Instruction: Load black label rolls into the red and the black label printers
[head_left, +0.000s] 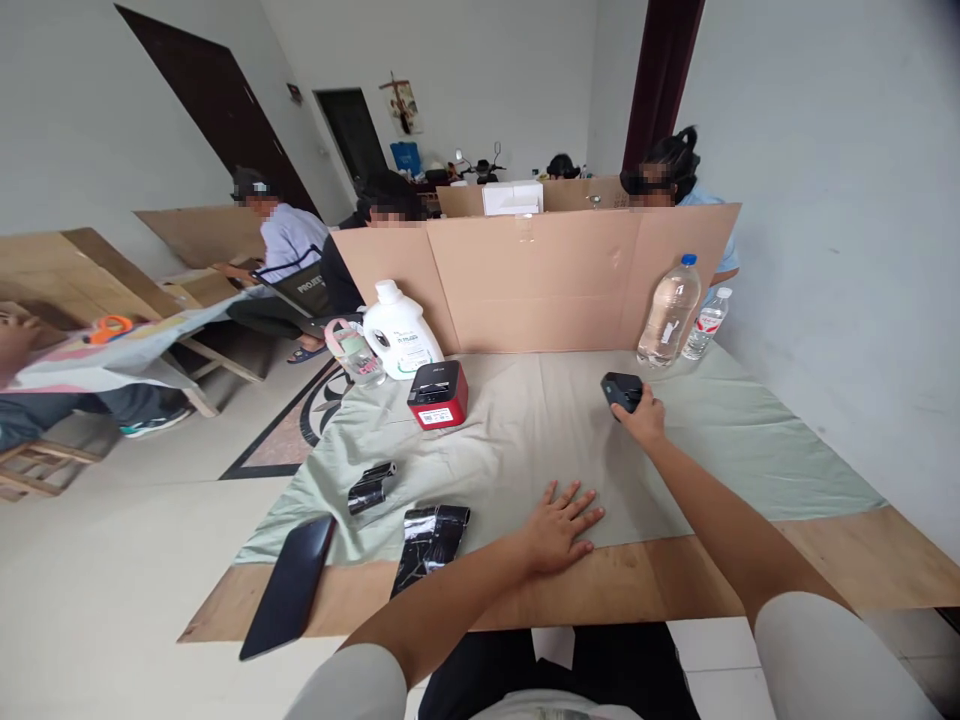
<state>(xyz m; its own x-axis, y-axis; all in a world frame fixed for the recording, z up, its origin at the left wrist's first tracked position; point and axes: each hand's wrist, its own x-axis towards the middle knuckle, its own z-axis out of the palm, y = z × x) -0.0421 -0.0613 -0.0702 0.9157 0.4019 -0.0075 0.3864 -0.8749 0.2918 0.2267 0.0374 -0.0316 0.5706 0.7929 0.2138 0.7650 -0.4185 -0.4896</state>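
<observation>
My right hand (645,415) is closed around a small black boxy device (622,390) at the right side of the cloth. What exactly the device is, I cannot make out. Fingers spread, my left hand (561,528) lies flat on the grey-green cloth (525,440) near the table's front edge and holds nothing. To its left are a strip of glossy black marbled film (431,540), partly behind my left forearm, and a smaller black roll (371,488). A red and black box-shaped printer (438,395) with a white label stands farther back.
A dark tablet-like slab (290,588) lies at the front left corner. Along the back stand a white detergent jug (401,332), a clear cup with a pink handle (355,355), a large water bottle (670,312), a smaller bottle (707,324) and a cardboard screen (532,285). Several people sit beyond.
</observation>
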